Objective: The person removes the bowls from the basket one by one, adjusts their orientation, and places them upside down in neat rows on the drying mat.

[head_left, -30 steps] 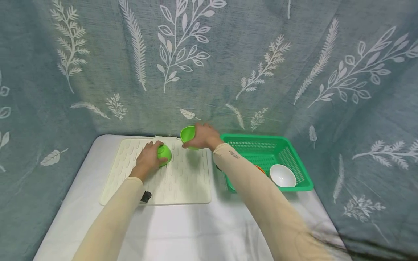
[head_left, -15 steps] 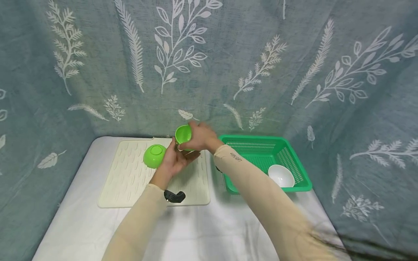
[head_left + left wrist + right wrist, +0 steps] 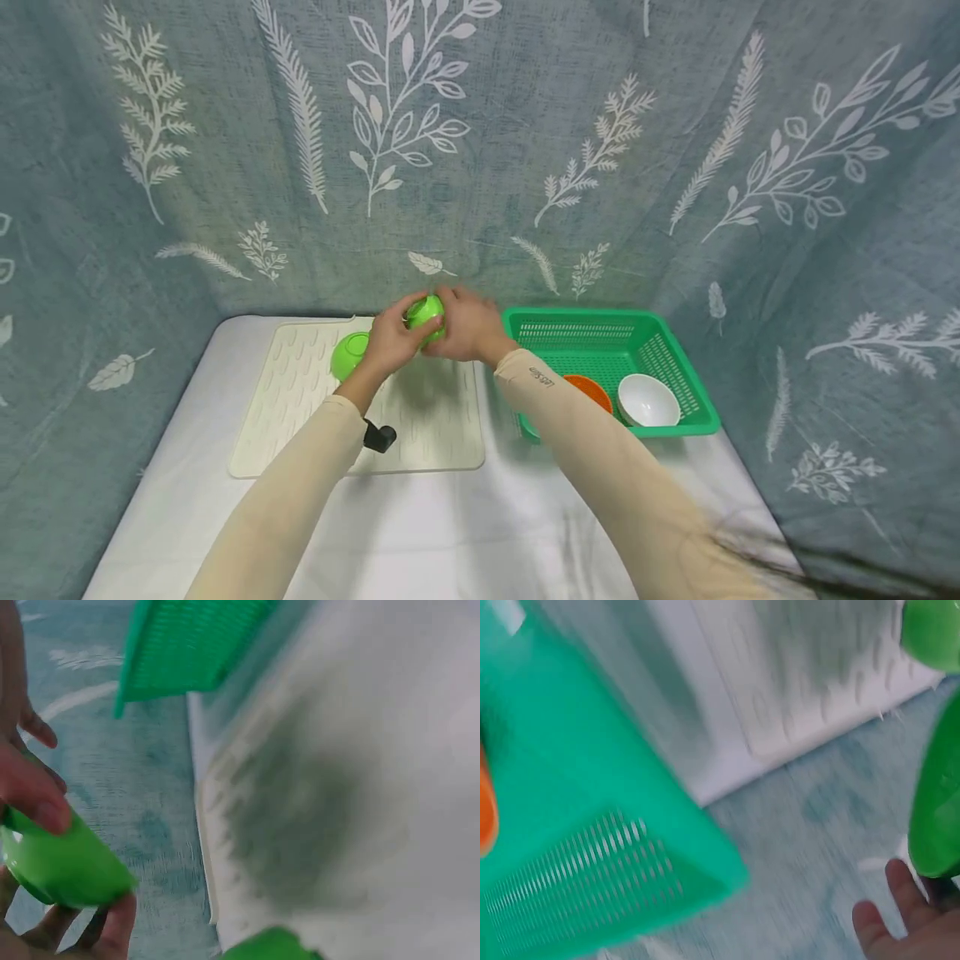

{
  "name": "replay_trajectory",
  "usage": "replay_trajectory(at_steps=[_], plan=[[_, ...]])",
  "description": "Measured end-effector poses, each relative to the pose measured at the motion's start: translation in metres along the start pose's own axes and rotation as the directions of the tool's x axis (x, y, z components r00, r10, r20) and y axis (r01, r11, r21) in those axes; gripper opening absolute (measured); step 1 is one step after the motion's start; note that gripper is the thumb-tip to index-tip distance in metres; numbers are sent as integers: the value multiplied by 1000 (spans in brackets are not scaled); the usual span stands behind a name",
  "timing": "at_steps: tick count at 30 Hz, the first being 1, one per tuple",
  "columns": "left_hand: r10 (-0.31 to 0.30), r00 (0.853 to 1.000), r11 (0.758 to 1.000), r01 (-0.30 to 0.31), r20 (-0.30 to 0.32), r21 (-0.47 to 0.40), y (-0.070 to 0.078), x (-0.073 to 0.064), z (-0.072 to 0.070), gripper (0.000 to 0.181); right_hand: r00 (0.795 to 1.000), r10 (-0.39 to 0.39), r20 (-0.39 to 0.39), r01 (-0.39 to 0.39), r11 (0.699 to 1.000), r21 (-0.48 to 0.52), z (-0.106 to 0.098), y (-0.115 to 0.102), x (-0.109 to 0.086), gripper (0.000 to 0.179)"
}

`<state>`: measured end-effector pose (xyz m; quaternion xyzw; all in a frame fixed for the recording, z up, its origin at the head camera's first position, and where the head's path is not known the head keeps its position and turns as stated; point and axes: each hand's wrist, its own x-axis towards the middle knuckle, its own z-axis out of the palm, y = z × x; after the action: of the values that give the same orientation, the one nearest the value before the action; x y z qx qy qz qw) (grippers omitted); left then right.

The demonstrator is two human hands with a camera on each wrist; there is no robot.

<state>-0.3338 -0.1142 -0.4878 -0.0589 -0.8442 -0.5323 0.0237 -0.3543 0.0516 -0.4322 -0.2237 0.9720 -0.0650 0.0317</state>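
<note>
Desk covered in white cloth, creased toward the front. Blue-grey curtain hung behind it and down both sides, printed with white leaves and sprigs. Pale mat lay flat on the left and middle of the desk, its face patterned with short raised marks. Shadows fell across mat and cloth.

Green basket, slotted walls, stood on the desk just right of the mat. In it: white bowl near the front right, orange bowl beside it. Right sleeve crossed the basket's front left and hid part of the orange bowl.

Green mat bowl sat upside down on the mat, foot ring up; left hand and wrist covered its right side. Black device showed at the left wrist.

Held bowl, also green, was off the mat, over its back edge near the curtain, tilted. Both hands had it: left grip curled round one side, thumb across it; right hand grasping the other side. Fingers hid much of its wall. Wrist views partly blurred.
</note>
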Motion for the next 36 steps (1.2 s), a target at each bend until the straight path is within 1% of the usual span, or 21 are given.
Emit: replay_trajectory(at_steps=[1,2,3,5,6,8,11,13,15,18,22,25,27,29,32,34,36], plan=[[39,999,993,-37,-10,108,-1,2,2,66,1000,26,-16,-26,1000,-1,7,0,0,88],[74,997,978,-69,-14,199,-2,4,4,65,998,57,-30,-56,998,15,14,0,-1,87],[102,995,957,-95,-9,276,-4,6,8,65,995,90,-38,-88,996,31,22,1,-1,88],[128,991,919,-128,25,373,-10,8,17,67,987,155,-42,-152,986,61,38,2,-3,89],[133,990,908,-140,45,396,-13,9,21,67,982,187,-38,-184,980,69,46,3,-4,92],[131,988,896,-156,88,416,-21,10,31,68,970,243,-22,-240,967,83,61,6,-6,92],[115,984,899,-161,135,407,-29,7,41,67,954,298,-16,-296,950,98,87,13,-6,86],[100,983,904,-156,156,399,-33,5,45,66,948,319,-11,-316,943,103,102,17,-6,82],[90,981,904,-152,169,400,-37,2,47,64,945,328,-9,-325,940,105,113,20,-6,82],[70,980,905,-141,185,401,-41,-1,50,62,944,329,7,-328,939,103,119,22,-7,89],[59,979,912,-132,194,388,-45,-1,53,61,942,334,37,-336,938,79,120,24,-7,96],[57,980,916,-128,193,381,-46,0,54,61,938,338,73,-343,936,76,115,25,-6,99],[59,980,914,-129,190,384,-45,0,51,61,941,323,103,-332,939,87,104,23,-7,103],[54,981,910,-125,185,395,-45,-1,47,61,946,294,134,-307,947,91,81,20,-10,104],[40,983,900,-113,177,421,-46,-1,38,61,956,233,178,-254,961,105,32,22,-13,102],[16,985,896,-91,173,434,-47,0,32,61,956,212,203,-236,966,102,-1,32,-17,97],[-5,984,892,-75,176,446,-48,1,26,61,947,218,237,-244,966,90,-26,52,-23,94]])
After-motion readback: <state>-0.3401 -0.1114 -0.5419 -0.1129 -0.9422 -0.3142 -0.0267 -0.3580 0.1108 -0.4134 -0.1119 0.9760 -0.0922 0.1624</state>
